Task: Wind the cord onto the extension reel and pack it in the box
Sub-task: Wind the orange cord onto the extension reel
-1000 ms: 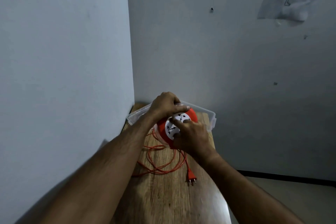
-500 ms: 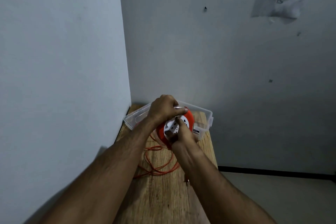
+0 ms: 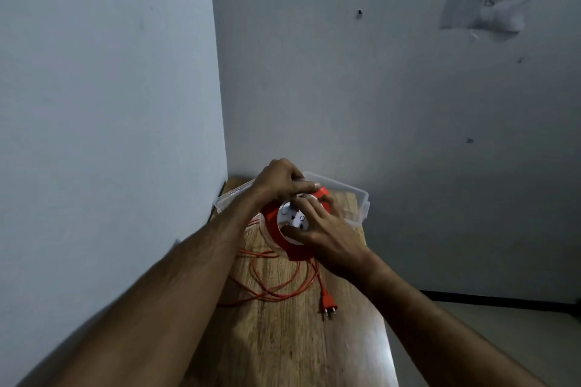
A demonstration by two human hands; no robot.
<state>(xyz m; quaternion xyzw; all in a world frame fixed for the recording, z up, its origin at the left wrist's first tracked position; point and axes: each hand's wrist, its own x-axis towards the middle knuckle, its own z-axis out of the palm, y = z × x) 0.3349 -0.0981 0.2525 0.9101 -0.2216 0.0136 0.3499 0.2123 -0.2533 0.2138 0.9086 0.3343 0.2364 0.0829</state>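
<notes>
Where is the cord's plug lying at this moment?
In the head view the orange plug lies on the wooden table, at the near right end of the loose cord, nearer the camera than the reel and just left of the right forearm.

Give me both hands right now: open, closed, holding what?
Left hand: closed on the reel, gripping its top.
Right hand: fingers curled over the reel's white face, thumb on the rim.

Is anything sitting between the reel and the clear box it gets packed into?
Nothing visible: the reel is held right in front of the clear box. Loose cord and plug trail behind on the table.
</notes>
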